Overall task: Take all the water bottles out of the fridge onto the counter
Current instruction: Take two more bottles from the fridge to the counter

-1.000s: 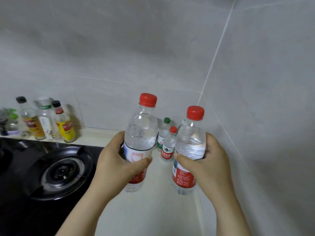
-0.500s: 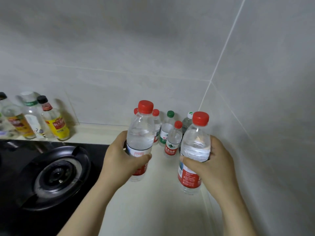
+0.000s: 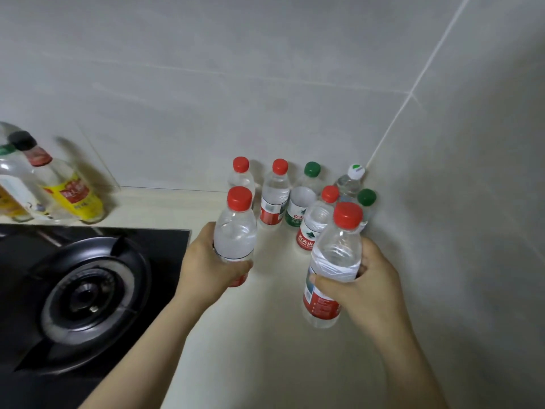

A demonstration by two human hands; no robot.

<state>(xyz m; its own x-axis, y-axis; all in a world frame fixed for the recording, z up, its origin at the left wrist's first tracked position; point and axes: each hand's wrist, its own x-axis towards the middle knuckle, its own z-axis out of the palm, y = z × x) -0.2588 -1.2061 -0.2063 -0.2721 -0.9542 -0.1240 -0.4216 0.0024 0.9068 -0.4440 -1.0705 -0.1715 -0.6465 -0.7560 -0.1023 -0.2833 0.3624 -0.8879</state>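
Each hand's grip wraps a red-capped bottle: left hand (image 3: 211, 268), left bottle (image 3: 235, 231); right hand (image 3: 364, 286), right bottle (image 3: 334, 261). Both hover above the worktop (image 3: 265, 335) (pale). Lowering carelessly could topple the standing bottles (image 3: 295, 199) just behind.

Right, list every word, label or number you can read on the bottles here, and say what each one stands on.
"农夫山泉", partly readable: red label of the small red-capped bottle standing in the corner.
"农夫", only the first characters showing: green label of the green-capped bottle.
Yellow label of the sauce bottle: red characters, too blurred to read.
Red labels of the bottles in the left hand and right hand: print too small.
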